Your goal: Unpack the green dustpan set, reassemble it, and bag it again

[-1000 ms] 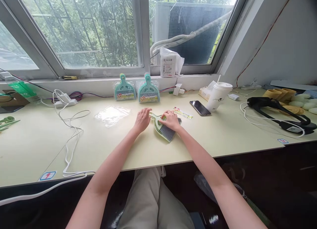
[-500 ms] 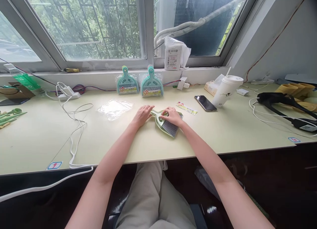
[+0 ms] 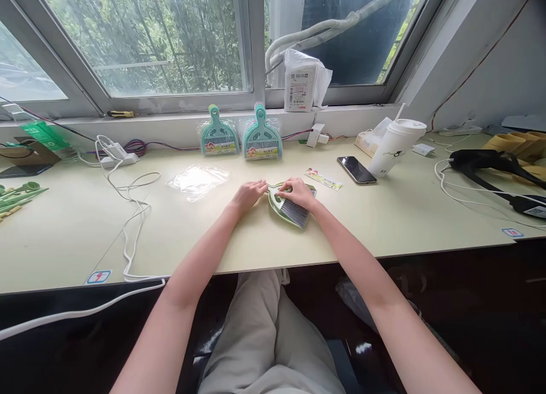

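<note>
A small green dustpan [image 3: 277,211] lies on the table in front of me, its handle pointing left. Inside it rests a matching hand brush [image 3: 296,213] with grey bristles facing toward the table's front edge. My left hand [image 3: 251,195] is closed around the handle end, which its fingers mostly hide. With fingers bent over the brush's upper part, my right hand [image 3: 298,193] grips it against the pan. A flat printed label strip [image 3: 323,179] lies just beyond my right hand. Left of the set is a crumpled clear plastic bag [image 3: 198,182].
Two wrapped teal dustpan sets [image 3: 219,133] lean at the window wall. To the right are a phone [image 3: 356,170], a white cup [image 3: 394,149] with a straw and a black strap-like object [image 3: 482,169]. White cables [image 3: 135,212] run across the left side; green pieces [image 3: 21,195] lie farther left.
The fingers of my left hand have lowered and closed over the handle end. My right hand stays on the brush, with little movement of the set. The view has shifted slightly.
</note>
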### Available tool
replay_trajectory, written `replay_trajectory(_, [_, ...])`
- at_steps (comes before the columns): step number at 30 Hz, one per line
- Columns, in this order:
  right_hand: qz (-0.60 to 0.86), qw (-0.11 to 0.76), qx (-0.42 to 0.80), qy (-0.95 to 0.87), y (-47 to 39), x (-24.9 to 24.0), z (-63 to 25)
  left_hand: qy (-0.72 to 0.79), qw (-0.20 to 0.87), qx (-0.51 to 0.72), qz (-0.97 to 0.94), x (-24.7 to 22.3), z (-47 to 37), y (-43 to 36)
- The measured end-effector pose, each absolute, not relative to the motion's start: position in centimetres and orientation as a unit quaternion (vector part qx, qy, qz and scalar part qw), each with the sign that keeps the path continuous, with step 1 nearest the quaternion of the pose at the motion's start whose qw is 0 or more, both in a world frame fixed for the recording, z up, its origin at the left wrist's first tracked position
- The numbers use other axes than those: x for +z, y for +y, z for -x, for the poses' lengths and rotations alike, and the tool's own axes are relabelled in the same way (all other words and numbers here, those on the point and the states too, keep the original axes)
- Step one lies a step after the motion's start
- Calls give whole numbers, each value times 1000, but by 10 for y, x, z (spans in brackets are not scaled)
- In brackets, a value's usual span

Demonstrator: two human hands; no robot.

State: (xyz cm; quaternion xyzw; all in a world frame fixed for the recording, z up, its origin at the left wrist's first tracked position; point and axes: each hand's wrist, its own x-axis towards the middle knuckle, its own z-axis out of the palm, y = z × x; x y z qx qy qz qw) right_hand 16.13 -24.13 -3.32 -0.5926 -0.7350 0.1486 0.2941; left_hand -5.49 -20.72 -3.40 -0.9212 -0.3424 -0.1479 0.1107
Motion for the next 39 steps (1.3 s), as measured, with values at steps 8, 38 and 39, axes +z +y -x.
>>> replay_trajectory(8, [594,284,133,-741,-243,-30,-160,-332,142,-122,925,-33,53,-207])
replay_trajectory(38, [750,394,-28,-531,-227,-37,-187,-425,-639,-456,450,-36,32,-206])
replay_trajectory(39, [779,361,-1,-513,-224,-39,-194,-421,-639,-473,437,-36,36,-200])
